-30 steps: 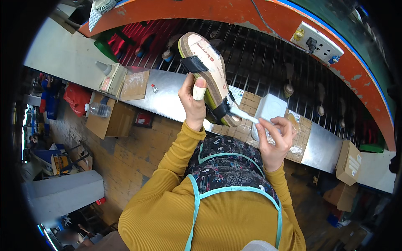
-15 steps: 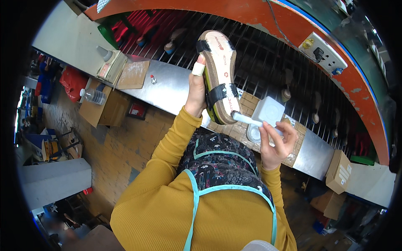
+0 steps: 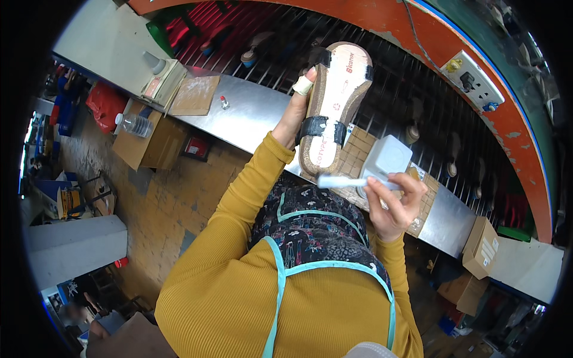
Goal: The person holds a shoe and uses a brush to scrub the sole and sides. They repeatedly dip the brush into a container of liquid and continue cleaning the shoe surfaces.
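My left hand [image 3: 291, 116], a pale wrap round its thumb, grips a sandal [image 3: 339, 98] by its side above the bench. The sandal's underside faces me: a whitish base with red print, brown cork-like edges and black strap ends folded over it. In the fingers of my right hand [image 3: 395, 209] is a brush [image 3: 346, 182] with a pale handle. Its dark tip is at the sandal's near end; whether it touches there I cannot tell. Just beyond the brush stands a white plastic container [image 3: 389, 156] on a brown patterned sheet [image 3: 360, 143].
Beyond the metal bench [image 3: 250, 110], a rack of bars [image 3: 412, 83] carries several shoe parts under an orange arch [image 3: 382, 18] with a power socket [image 3: 474, 80]. A small red-capped bottle [image 3: 224, 102] and a brown board [image 3: 196, 95] lie left. An open carton [image 3: 482, 247] stands right.
The sandal has shifted right and turned, showing its underside more squarely. The brush has moved slightly left and down, staying by the sandal's near end.
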The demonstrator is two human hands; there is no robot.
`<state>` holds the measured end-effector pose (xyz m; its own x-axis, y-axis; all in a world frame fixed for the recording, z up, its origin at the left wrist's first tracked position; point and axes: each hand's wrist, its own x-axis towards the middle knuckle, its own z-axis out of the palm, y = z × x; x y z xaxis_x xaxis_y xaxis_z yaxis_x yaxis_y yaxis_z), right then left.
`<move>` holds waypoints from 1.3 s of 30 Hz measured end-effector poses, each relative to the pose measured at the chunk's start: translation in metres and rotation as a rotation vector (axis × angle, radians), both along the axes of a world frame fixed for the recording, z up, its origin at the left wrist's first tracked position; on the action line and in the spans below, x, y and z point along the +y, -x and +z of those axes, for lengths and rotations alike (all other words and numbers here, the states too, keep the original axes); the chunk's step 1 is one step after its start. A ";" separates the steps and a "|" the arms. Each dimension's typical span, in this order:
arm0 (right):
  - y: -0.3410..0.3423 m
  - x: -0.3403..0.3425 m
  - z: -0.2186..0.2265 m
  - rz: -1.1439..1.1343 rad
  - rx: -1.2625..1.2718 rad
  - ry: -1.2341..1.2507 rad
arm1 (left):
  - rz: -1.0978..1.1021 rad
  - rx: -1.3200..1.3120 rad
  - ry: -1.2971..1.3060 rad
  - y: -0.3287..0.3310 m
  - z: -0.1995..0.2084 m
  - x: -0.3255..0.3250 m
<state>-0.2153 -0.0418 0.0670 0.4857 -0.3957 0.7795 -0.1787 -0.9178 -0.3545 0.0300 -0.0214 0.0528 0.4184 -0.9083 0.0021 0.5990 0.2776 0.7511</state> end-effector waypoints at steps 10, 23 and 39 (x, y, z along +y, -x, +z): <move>-0.009 0.013 -0.008 0.037 -0.023 0.019 | -0.076 0.108 0.073 -0.007 -0.019 0.006; -0.018 0.007 -0.017 0.028 -0.085 -0.145 | -0.189 0.164 0.130 -0.001 -0.023 0.018; -0.005 0.020 -0.019 -0.074 -0.006 -0.081 | -0.120 0.042 0.009 0.001 -0.020 0.021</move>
